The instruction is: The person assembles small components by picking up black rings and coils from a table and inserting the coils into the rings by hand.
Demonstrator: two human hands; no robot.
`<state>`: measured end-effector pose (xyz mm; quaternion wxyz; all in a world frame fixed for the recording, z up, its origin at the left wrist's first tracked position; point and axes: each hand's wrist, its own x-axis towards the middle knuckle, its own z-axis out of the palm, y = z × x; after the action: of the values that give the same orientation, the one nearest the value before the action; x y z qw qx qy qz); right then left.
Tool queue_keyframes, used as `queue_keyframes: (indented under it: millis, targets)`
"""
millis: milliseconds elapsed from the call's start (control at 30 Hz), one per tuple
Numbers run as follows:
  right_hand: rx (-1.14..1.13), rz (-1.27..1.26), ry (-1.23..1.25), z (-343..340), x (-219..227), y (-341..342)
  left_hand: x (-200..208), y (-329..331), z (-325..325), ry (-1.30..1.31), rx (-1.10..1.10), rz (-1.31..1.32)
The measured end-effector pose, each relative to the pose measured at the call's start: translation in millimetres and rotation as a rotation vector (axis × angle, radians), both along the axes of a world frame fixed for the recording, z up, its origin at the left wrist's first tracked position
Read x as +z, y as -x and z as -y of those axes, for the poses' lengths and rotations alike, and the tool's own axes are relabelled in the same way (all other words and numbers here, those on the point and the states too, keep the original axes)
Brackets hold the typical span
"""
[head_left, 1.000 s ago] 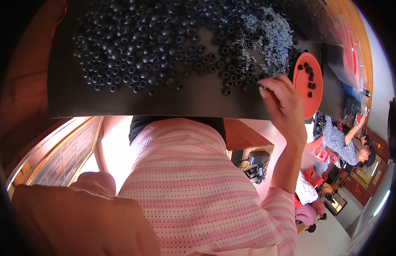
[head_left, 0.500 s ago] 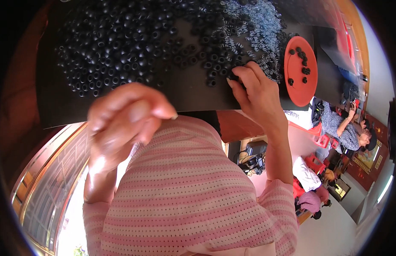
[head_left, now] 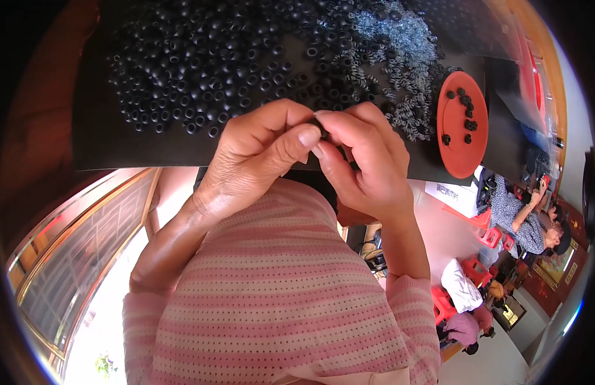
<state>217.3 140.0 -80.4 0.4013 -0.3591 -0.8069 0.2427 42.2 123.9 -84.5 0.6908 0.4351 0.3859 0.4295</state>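
Observation:
My left hand (head_left: 256, 157) and my right hand (head_left: 371, 157) meet at the table's near edge, thumbs and fingers pinched together. Between their fingertips is a small dark round piece (head_left: 322, 129), mostly covered, so its exact kind is hidden. Just beyond my hands lies a wide spread of small black hollow caps (head_left: 195, 77), many with their round openings showing. To their right is a heap of small metal coil springs (head_left: 400, 45), some scattered toward my right hand. An orange-red oval plate (head_left: 458, 160) at the right carries several small black pieces (head_left: 470, 125).
Everything lies on a black table (head_left: 111, 151), whose near edge runs by my body. Clear plastic sheeting (head_left: 496, 38) covers the far right. Beyond the table on the right are red stools (head_left: 488, 237), a white box (head_left: 448, 192) and other people (head_left: 528, 218).
My left hand has moved right and up to meet my right hand. The right hand has drawn back from the black caps, and both now pinch a small dark piece.

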Motion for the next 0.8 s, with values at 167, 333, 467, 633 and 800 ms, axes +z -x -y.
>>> queue_keyframes:
  millis: [167, 333, 467, 633, 800]
  targets:
    - [0.050, -0.075, 0.092, 0, 8, -6, -9, 6, 7, -0.004, 0.010, 0.054]
    - [0.130, -0.122, 0.030, 2, 7, 0, -8, 6, 9, -0.113, -0.009, 0.084]
    - [0.110, -0.166, 0.054, 0, -1, 3, -8, 3, 10, 0.154, 0.046, 0.299]
    - [0.125, -0.095, 0.040, -1, 6, 6, -8, 5, 13, 0.163, -0.012, 0.378]
    - [0.159, -0.065, 0.144, -1, 9, 2, -9, 4, 13, 0.190, 0.006, 0.312]
